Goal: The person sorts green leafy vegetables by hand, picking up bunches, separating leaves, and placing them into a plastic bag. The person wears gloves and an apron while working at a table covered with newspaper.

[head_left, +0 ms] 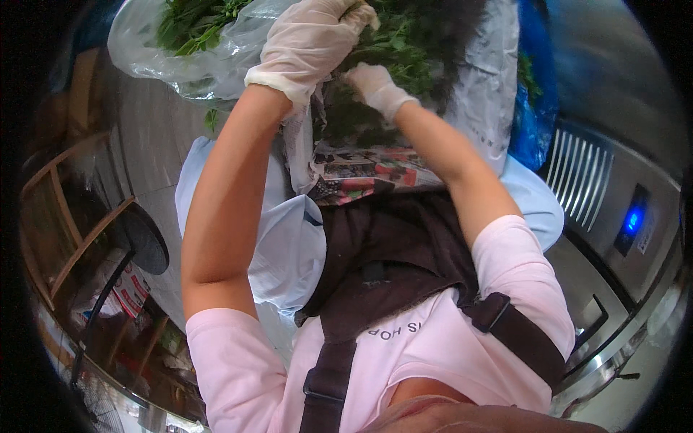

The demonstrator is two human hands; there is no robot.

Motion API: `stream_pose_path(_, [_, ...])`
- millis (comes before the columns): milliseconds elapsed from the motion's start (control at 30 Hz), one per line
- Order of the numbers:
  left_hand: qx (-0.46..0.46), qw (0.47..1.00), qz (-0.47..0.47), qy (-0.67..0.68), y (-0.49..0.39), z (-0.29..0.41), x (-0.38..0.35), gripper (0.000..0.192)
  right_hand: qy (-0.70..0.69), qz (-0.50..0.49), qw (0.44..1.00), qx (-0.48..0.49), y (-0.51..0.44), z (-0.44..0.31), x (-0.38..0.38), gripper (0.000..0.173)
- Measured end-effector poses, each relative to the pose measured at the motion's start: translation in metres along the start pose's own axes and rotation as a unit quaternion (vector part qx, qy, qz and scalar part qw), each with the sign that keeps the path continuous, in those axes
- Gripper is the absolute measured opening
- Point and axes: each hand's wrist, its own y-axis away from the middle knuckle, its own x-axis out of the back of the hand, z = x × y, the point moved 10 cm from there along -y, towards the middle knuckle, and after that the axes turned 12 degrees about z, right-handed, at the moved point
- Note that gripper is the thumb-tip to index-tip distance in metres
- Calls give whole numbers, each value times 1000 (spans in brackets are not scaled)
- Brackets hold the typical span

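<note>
My left hand (314,48), in a thin whitish glove, is raised at the top of the head view. Its fingers are curled, with a bit of greenish-brown plant showing between them. Lower and to the right, my right hand (376,89), gloved too, is blurred over a heap of leafy greens (406,59); its grip is unclear. The greens lie in a container lined with printed paper (373,170), in front of my dark apron (390,233). A white plastic sheet (490,81) hangs along the right side of the container.
At the upper left, a clear plastic bag (146,54) holds more greens (200,27). A blue bag (536,124) stands right, beside a stainless steel appliance (590,178) with a vent and lit display. Wooden-framed furniture (81,238) and a round black seat (143,238) are at left.
</note>
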Motion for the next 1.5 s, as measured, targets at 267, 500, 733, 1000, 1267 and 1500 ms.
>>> stream_pose_path(267, [293, 941, -48, 163, 19, -37, -5, 13, -332, 282, 894, -100, 14, 67, 78, 24])
stream_pose_path(500, [148, 984, 23, 101, 9, -35, -24, 17, -323, 396, 860, -8, 60, 50, 208, 29])
stream_pose_path(733, [68, 987, -85, -120, 10, -43, -37, 35, -188, 367, 908, 69, 66, 42, 209, 34])
stream_pose_path(1000, [236, 950, -35, 202, 4, -38, -19, 14, -51, 17, 994, -92, 39, 77, 38, 31])
stream_pose_path(1267, [228, 928, -18, 295, 5, -34, -9, 20, 15, 94, 994, -62, 25, 73, -19, 20])
stream_pose_path(1500, [257, 931, -4, 259, 2, -36, 5, 20, -305, 280, 907, -73, 32, 111, 59, 37])
